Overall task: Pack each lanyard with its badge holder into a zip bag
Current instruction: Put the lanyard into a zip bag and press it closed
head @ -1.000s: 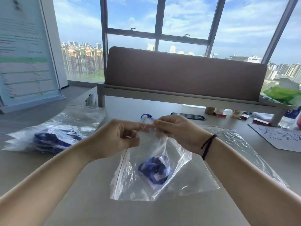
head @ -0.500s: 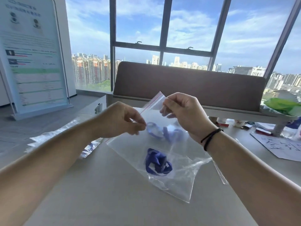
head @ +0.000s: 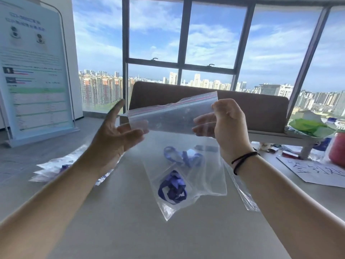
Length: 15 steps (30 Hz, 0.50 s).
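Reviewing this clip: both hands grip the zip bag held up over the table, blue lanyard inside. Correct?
Not quite. In the head view only the right hand grips the zip bag; the left hand is open beside it. The blue lanyard is inside.

Single head-worn, wide-angle view, looking forward and slightly down.

The camera sits close above the person's outstretched forearms, facing across a grey table (head: 130, 230) toward a tall window (head: 181, 34) showing sky and city.
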### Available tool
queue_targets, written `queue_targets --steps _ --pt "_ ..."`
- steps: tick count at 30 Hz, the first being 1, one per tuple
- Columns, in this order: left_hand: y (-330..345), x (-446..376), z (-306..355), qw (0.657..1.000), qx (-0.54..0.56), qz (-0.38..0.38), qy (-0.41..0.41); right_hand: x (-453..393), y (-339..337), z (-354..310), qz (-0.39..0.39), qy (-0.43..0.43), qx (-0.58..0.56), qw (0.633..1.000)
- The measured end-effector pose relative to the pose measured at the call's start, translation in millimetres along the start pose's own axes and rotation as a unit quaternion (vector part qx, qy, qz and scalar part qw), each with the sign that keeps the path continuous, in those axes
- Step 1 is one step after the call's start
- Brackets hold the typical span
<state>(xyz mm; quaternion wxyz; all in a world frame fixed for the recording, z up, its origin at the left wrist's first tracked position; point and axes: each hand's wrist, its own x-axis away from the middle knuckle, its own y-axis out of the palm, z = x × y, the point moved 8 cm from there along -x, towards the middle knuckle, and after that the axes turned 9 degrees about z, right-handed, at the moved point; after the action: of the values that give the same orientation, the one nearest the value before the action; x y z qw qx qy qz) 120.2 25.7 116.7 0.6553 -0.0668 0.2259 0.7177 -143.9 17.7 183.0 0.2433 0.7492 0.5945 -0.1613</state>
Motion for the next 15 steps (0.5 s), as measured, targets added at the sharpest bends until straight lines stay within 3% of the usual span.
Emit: queue_targets --steps 3,4,7,11,15 --pt "27 37 -78 0.974 -0.144 -0.146 -0.101 5 2 15 0.032 0.087 -0.114 0.989" --pt "31 49 -100 0.964 -0.166 -0.161 -0.134 5 2 21 0.042 0.107 -0.127 0.985" --pt "27 52 -125 0.968 -0.134 -0.081 -0.197 1 -12 35 0.074 0.123 -0.119 0.982" --pt "19 35 -113 0.977 -0.089 -0.023 -0.191 -15 -43 54 0.131 0.129 -0.086 0.979" --pt "16 29 -123 0.972 -0.143 0.020 -0.183 -9 -47 113 0.084 0.258 -0.046 0.961"
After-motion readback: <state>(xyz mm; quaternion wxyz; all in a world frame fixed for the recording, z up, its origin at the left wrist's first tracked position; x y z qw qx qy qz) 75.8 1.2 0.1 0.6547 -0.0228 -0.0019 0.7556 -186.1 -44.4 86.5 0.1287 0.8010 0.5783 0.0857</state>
